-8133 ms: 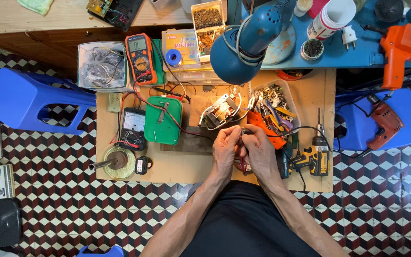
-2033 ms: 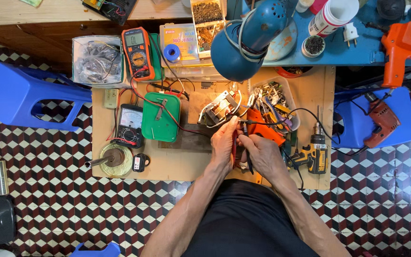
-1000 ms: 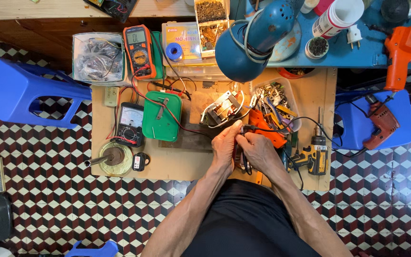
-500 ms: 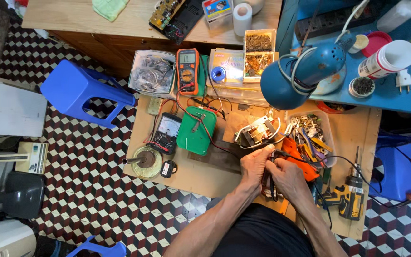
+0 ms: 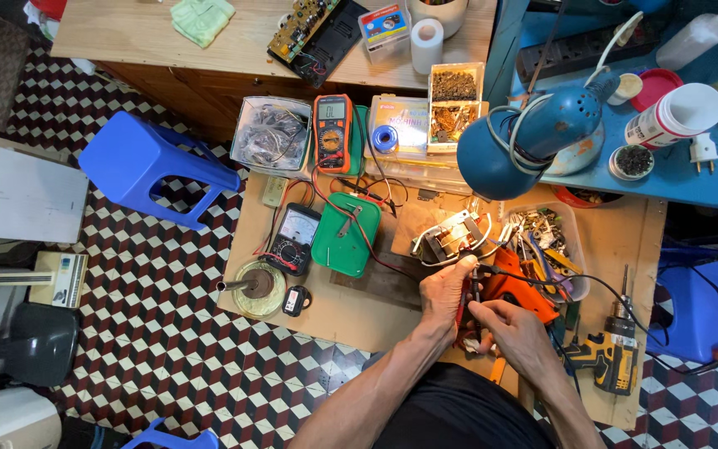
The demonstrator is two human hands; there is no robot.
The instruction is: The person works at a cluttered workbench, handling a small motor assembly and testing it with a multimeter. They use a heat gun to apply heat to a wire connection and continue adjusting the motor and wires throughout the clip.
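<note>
My left hand (image 5: 445, 291) and my right hand (image 5: 515, 334) meet over the low wooden work board (image 5: 351, 308). Together they pinch a small red-and-dark part with thin wires (image 5: 469, 318), half hidden by the fingers. Just beyond the left fingertips lies a small transformer-like block with white leads (image 5: 449, 238). An orange tool (image 5: 518, 288) rests right beside my hands.
On the board: green box (image 5: 344, 234), analogue meter (image 5: 292, 238), orange multimeter (image 5: 332, 133), solder reel stand (image 5: 253, 287), tray of tools (image 5: 548, 241), yellow cordless drill (image 5: 613, 357). Blue desk lamp (image 5: 515, 141) overhangs. Blue stool (image 5: 153, 168) at left, a wooden desk behind.
The camera has swung left and back, showing more floor and the desk. My hands stay together on the small part, right hand shifted slightly lower.
</note>
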